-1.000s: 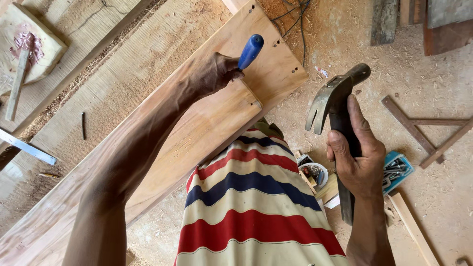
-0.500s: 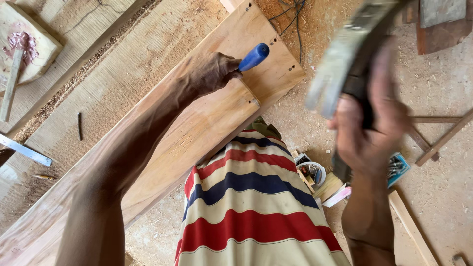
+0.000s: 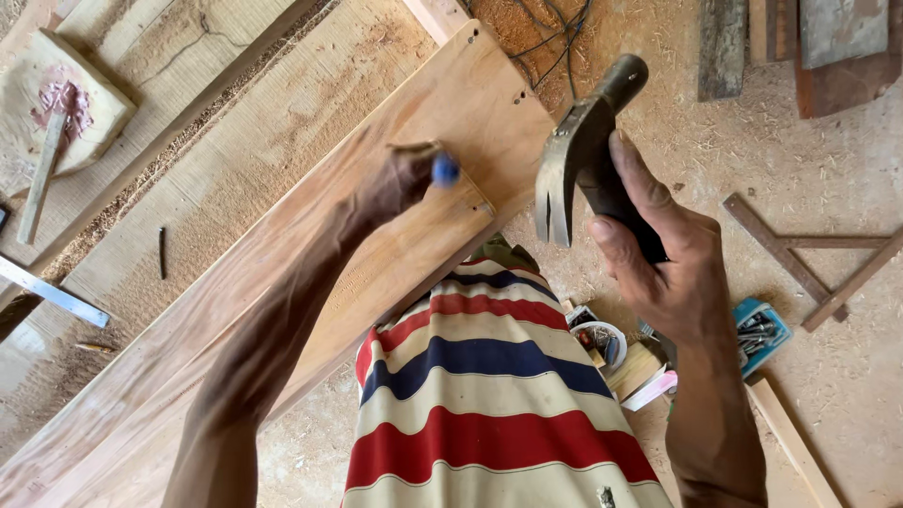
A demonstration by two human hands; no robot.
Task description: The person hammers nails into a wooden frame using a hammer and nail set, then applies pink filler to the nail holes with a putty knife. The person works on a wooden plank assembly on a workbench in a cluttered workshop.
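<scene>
Bright, even daylight all over, soft shadows only. Left arm at lower left looks dark and a bit smeared; the floor stays sharp, no glare.

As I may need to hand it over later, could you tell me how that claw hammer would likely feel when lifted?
The claw hammer probably feels head-heavy: its metal head looks bulky beside the slim handle in the right hand. It looks rigid. Laid down, it would likely lie flat rather than roll.

Bare board runs clear toward its near-left end. At the far corner the left hand and blue-handled tool block it; the hammer hangs just off the right edge.
</scene>
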